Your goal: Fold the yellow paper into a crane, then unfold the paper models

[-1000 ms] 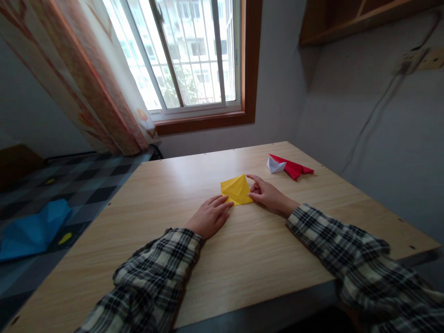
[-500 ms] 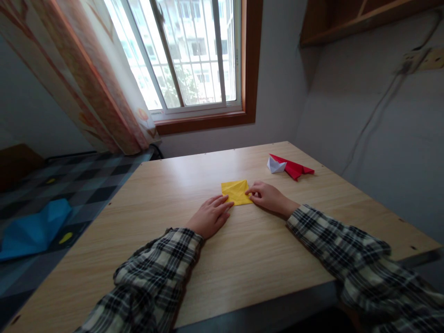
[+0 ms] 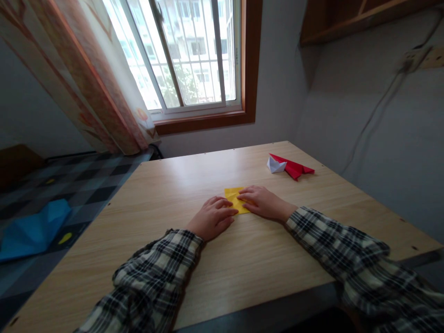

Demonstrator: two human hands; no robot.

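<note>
A small folded sheet of yellow paper (image 3: 236, 192) lies flat on the wooden table (image 3: 166, 194), partly covered by my fingers. My left hand (image 3: 215, 216) rests on its left and near edge with the fingers stretched out. From the right, my right hand (image 3: 261, 201) presses on the paper with its fingers extended across the top. Neither hand grips the sheet. The paper's right side is hidden under my right hand.
A white paper boat (image 3: 275, 165) and a red paper plane (image 3: 294, 167) sit toward the table's far right. To the left, a blue folded paper (image 3: 36, 229) lies on a checkered cloth (image 3: 93, 185). A window (image 3: 197, 55) stands beyond the table.
The yellow paper has shifted slightly nearer me, and less of it shows. My right hand has gone from pinching its right edge to lying over it with fingers stretched.
</note>
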